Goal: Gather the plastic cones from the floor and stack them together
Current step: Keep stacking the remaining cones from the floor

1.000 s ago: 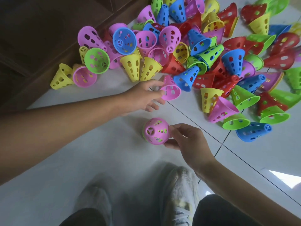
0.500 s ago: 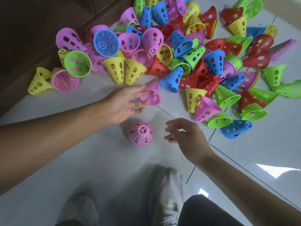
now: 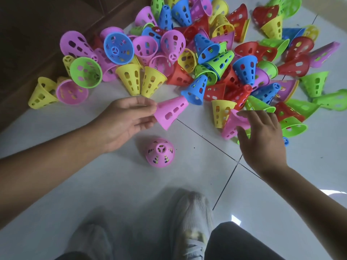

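Note:
A heap of perforated plastic cones (image 3: 206, 59) in pink, blue, yellow, green and red covers the far floor. My left hand (image 3: 127, 119) pinches a pink cone (image 3: 171, 111) by its wide rim, lifted off the tiles and lying sideways. A pink stack of cones (image 3: 160, 152) stands upright on the floor below it, touched by neither hand. My right hand (image 3: 261, 139) hovers with fingers spread over another pink cone (image 3: 232, 124) at the heap's near edge, partly hiding it.
Dark wooden furniture (image 3: 28, 44) borders the floor at the left. My two grey shoes (image 3: 189, 218) stand on the white tiles (image 3: 93, 184) at the bottom, close to the stack.
My left hand took hold of the pink cone and lifted it. My right hand let go of the stack, which stayed on the floor, and moved right to the heap's edge.

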Demonstrator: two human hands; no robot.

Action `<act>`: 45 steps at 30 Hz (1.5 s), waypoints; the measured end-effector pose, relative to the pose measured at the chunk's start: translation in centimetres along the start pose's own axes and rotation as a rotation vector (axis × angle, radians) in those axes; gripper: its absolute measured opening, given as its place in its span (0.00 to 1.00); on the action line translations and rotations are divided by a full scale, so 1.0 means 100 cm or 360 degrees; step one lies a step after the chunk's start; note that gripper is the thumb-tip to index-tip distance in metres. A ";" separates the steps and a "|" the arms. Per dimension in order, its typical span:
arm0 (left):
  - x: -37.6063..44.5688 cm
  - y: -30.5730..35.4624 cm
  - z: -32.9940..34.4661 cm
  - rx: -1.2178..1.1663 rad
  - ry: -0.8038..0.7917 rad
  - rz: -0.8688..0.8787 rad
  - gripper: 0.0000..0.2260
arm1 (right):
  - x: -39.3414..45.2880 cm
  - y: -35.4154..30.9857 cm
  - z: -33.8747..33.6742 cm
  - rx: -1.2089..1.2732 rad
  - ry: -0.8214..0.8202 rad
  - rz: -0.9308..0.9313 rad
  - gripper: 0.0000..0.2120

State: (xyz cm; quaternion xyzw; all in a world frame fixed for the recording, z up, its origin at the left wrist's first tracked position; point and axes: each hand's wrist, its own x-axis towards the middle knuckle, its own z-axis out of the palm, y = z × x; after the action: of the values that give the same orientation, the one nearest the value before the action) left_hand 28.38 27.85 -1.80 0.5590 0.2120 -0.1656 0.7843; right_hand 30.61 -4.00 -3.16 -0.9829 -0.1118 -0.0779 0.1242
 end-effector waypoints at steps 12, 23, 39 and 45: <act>-0.037 -0.006 -0.025 -0.0070 -0.0114 -0.0026 0.19 | -0.002 0.004 -0.003 0.0161 0.0112 -0.0001 0.09; -0.039 -0.040 -0.031 0.0354 -0.0043 -0.0039 0.15 | 0.004 -0.065 -0.036 0.1374 -0.0022 0.0454 0.04; -0.001 -0.040 -0.037 0.0796 0.0062 -0.0042 0.06 | -0.018 -0.124 -0.017 0.2347 -0.0993 0.1167 0.08; 0.033 -0.002 -0.061 0.1388 0.0382 0.0570 0.02 | -0.023 -0.128 -0.001 0.2268 -0.1074 0.1286 0.07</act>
State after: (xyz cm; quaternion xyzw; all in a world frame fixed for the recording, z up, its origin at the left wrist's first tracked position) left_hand 30.17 33.52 -5.42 0.8785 0.1121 -0.0358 0.4631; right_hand 25.38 7.59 -0.61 -0.6068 0.1913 0.3541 0.6854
